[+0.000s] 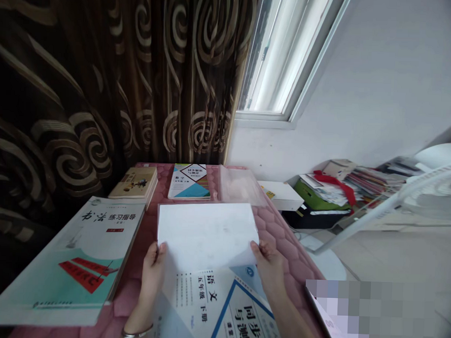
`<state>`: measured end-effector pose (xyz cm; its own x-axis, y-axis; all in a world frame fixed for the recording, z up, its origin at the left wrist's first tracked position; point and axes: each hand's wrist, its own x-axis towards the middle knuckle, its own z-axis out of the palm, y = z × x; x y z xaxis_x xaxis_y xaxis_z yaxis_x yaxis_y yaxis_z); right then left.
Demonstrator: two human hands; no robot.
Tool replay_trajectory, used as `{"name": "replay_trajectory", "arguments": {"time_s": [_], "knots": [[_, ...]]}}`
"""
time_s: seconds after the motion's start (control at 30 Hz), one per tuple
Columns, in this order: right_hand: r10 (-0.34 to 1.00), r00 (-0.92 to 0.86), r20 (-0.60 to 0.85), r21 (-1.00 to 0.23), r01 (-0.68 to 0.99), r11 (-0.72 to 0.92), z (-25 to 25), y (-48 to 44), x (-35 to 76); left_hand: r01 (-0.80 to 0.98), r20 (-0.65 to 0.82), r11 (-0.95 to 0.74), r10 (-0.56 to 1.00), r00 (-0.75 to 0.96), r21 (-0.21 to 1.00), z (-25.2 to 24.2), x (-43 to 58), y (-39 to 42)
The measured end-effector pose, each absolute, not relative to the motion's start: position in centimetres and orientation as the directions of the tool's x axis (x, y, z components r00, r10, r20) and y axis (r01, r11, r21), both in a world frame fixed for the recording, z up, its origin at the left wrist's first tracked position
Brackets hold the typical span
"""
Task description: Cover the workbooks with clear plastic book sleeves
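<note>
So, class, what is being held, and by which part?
A white sheet, gripped at its two side edges by the left hand and right hand.

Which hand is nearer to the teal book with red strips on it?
Left. The left hand is just right of the teal book; the right hand is farther off, across the white sheet.

A slim, shiny, silver-coloured metal bangle (137, 334), rounded in shape, curves across the left wrist (140, 314); both forearms (289, 307) show bare.
</note>
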<state>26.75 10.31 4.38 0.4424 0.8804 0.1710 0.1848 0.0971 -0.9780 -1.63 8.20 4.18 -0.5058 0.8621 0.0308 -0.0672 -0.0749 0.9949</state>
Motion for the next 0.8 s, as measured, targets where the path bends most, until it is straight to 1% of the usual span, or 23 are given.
{"name": "replay_trajectory", "arguments": {"time_s": [0.13, 0.27, 0.33, 0.57, 0.6, 0.73, 0.8], "knots": [[0.889, 0.453, 0.069, -0.994, 0.106, 0.023, 5.5, 10.0, 26.9, -0.068, 0.015, -0.056, 0.867, -0.498, 0.996, 4.3, -1.6, 8.2], [0.885, 0.465, 0.027, -0.984, 0.167, -0.057, 6.6, 10.0, 26.9, -0.037, 0.029, -0.053, 0.873, -0.487, 0.998, 4.5, -1.8, 8.2], [0.886, 0.463, 0.028, -0.979, 0.194, -0.070, 6.5, 10.2, 26.8, -0.035, 0.031, -0.055, 0.873, -0.486, 0.998, 4.7, -1.9, 8.2], [0.888, 0.452, 0.078, -0.969, 0.246, -0.040, 5.7, 10.4, 26.3, -0.050, 0.010, -0.041, 0.858, -0.514, 0.998, 5.5, -1.5, 8.2], [0.889, 0.449, 0.087, -0.972, 0.232, -0.021, 5.6, 10.4, 26.3, -0.043, 0.009, -0.036, 0.857, -0.516, 0.998, 5.4, -1.6, 8.2], [0.867, 0.484, 0.122, -0.992, 0.094, 0.087, 5.4, 10.0, 26.8, -0.026, 0.024, -0.044, 0.862, -0.507, 0.999, 4.7, -1.8, 8.2], [0.864, 0.493, 0.106, -0.994, 0.078, 0.078, 5.2, 9.8, 27.2, -0.019, 0.044, -0.062, 0.865, -0.500, 0.998, 4.3, -1.9, 8.2]]}}
